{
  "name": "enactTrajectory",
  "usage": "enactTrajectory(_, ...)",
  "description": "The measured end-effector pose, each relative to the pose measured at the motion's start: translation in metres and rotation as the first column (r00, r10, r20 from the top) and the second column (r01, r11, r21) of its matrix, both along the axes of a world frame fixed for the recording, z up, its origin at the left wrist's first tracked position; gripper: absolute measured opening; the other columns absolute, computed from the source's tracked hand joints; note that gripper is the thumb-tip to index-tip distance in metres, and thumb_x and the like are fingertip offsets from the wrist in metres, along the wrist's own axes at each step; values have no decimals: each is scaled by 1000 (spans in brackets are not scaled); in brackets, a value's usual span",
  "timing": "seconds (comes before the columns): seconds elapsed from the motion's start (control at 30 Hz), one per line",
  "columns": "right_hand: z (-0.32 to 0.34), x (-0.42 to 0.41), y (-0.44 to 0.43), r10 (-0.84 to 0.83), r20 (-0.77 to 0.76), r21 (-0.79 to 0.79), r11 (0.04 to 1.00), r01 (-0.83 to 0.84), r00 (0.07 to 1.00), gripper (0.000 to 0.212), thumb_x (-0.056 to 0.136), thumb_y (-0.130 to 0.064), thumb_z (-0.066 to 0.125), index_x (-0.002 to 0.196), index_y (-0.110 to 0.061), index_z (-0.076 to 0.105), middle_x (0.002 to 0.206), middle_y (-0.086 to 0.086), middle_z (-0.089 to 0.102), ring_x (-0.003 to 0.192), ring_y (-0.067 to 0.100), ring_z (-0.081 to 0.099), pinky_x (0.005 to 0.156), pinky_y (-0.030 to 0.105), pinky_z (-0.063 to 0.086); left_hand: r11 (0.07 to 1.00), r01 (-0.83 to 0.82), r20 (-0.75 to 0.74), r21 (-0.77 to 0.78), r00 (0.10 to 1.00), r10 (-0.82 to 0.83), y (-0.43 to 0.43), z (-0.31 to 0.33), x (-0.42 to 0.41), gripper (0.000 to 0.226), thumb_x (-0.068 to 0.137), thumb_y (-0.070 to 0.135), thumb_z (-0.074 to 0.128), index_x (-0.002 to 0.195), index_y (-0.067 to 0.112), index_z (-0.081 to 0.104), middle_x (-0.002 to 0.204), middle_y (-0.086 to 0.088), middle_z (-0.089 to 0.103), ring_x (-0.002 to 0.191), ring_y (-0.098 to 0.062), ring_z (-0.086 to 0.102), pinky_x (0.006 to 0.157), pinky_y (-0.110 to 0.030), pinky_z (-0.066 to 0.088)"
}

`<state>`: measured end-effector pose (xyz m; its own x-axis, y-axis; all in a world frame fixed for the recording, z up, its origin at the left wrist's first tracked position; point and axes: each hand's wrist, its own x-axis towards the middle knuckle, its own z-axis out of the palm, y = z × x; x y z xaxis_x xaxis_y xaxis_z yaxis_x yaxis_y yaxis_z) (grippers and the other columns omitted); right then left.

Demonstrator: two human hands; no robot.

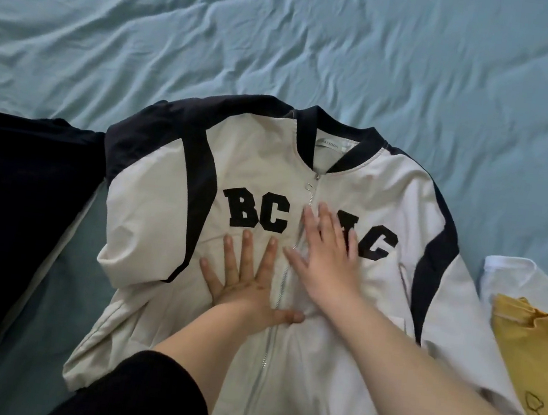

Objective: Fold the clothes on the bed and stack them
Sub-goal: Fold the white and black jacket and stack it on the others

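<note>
Fingers [242,255] of the left hand [242,282] are spreading wide and lying flat, gripping nothing, pressing on the cream front of the jacket [170,194] just left of its zipper [283,277], with the thumb reaching across the zip line. At the far left a dark navy garment [19,193] is lying on the bed [286,36], its edge touching the jacket's left sleeve, which is lying folded in over the jacket's body. That jacket is lying front up and zipped in the near middle of the bed, collar pointing far, hem near, black letters running across the chest. Just right of the zipper the right hand [324,262] is resting palm down with its fingers open and loosely together, holding nothing and partly covering one of the letters. Black sleeves are showing pushed up on both forearms. Further right, a white garment [526,279] is sitting beside the jacket's right sleeve, and a yellow garment [537,360] is lying on it, nearer the viewer, at the right edge
</note>
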<state>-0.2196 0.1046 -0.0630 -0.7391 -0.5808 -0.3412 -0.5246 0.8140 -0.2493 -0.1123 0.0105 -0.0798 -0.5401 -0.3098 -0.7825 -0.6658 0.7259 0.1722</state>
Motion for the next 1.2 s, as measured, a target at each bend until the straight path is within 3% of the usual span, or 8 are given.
enactTrajectory(0.13,-6,88,57,-46,57,157,987,37,997,61,98,-55,6,142,-36,-32,152,-9,-37,136,9,-38,112,39,-26,997,-3,-1,-73,1000,3,0,0,-1,130,46,95,41,110,43,-60,123,-1,-68,107,-32,-66,84,-69,-36)
enactTrajectory(0.33,34,136,105,-142,254,-42,987,158,957,51,101,-36,34,150,-33,23,162,-11,-1,146,2,-11,116,25,-15,986,49,-86,-158,994,-63,5,14,10,124,43,104,18,121,41,-55,135,-4,-60,125,-34,-53,84,-63,-37)
enactTrajectory(0.53,84,167,189,-441,-36,-100,895,436,897,64,86,-32,64,145,-30,39,160,-1,19,149,15,8,118,40,-2,983,135,-325,-124,930,-169,84,48,79,72,97,55,17,134,43,-43,152,-1,-39,139,-22,-37,113,-57,-17)
enactTrajectory(0.7,88,169,252,-890,298,34,370,929,344,105,74,-33,81,153,-13,14,157,14,23,143,28,27,114,43,28,970,239,-445,38,873,-198,189,79,121,62,102,42,22,151,34,-15,160,11,-18,134,-6,-37,115,-31,-18)
enactTrajectory(0.8,92,171,258,-709,705,75,50,996,-18,45,82,-10,73,124,-9,57,120,16,66,103,29,65,87,38,53,959,261,-436,109,879,-190,223,95,123,73,97,53,29,153,27,-10,155,13,-25,138,-9,-35,117,-30,-17)
enactTrajectory(0.87,102,168,260,-657,754,79,54,995,-25,20,86,-13,69,106,-10,67,93,11,75,84,26,71,75,39,57,921,321,-428,220,880,-205,236,107,118,89,86,67,37,154,30,-5,157,11,-22,143,-12,-28,119,-34,-9)
enactTrajectory(1.07,173,152,267,-520,830,-21,330,944,201,17,92,-28,62,104,-22,73,96,-9,75,94,4,69,67,9,47,550,-181,-148,815,853,500,243,147,91,78,79,20,65,146,40,29,139,13,52,126,-7,51,102,-30,47)
enactTrajectory(1.2,204,175,286,-676,731,-45,83,996,89,54,87,-39,66,137,-27,50,134,-4,56,121,10,53,98,27,41,165,-498,244,852,655,715,241,165,79,54,78,0,46,119,33,59,103,1,73,91,-15,70,67,-26,54)
